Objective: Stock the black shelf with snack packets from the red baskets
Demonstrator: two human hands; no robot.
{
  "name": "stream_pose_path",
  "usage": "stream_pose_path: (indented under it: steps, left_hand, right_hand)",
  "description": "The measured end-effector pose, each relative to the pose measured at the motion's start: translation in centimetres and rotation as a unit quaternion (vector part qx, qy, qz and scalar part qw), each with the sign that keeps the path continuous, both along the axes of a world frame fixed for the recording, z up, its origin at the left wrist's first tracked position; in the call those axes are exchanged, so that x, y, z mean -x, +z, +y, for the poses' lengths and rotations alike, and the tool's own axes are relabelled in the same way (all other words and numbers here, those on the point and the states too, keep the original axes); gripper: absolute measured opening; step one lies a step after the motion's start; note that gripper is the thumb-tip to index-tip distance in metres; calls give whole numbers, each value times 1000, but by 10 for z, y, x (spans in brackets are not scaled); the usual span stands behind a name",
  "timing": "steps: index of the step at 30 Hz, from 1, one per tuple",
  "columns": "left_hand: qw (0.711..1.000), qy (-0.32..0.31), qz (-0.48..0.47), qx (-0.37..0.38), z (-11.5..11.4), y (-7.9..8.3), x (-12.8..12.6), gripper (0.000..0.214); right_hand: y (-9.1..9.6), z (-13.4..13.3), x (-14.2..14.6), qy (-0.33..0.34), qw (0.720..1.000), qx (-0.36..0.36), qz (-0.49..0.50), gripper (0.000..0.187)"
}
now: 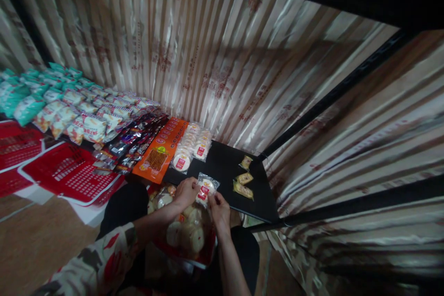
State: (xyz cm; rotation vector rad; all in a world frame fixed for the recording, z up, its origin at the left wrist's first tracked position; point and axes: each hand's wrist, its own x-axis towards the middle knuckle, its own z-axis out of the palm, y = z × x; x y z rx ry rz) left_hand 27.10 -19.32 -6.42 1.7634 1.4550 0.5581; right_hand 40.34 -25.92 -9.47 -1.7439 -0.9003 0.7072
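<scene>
Between my two hands is a clear packet of round white crackers point(206, 188) with a red label, at the front edge of a black shelf point(222, 166). My left hand point(187, 192) pinches its left side, and my right hand point(219, 208) pinches its lower right corner. Below them, a red basket point(208, 259) between my knees holds several similar round packets point(185, 233). Behind my hands, two rows of the same cracker packets point(182, 159) lie on the shelf, beside an orange snack packet point(157, 152).
Several small yellow packets point(243, 188) lie on the shelf's right part. Dark packets point(132, 143), white bags point(86, 125) and teal bags point(29, 108) line the left. Red baskets point(69, 171) stand lower left. A black metal post point(333, 88) and striped curtain point(194, 55) bound the shelf.
</scene>
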Motion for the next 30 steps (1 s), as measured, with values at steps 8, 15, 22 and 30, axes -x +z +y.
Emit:
stream_pose_path:
  steps: [8, 15, 22, 30]
  left_hand:
    - [999, 15, 18, -38, 19, 3, -14, 22]
    - [996, 13, 27, -86, 17, -5, -25, 40]
    - [994, -15, 56, -89, 23, -9, -35, 52]
    - [996, -37, 57, -50, 32, -2, -44, 56]
  right_hand:
    - [-4, 39, -14, -7, 1000, -5, -12, 47]
    - [-9, 69, -22, -19, 999, 5, -31, 43]
    - [-14, 98, -26, -26, 998, -12, -63, 31]
    - [-12, 125, -24, -13, 997, 4, -82, 35]
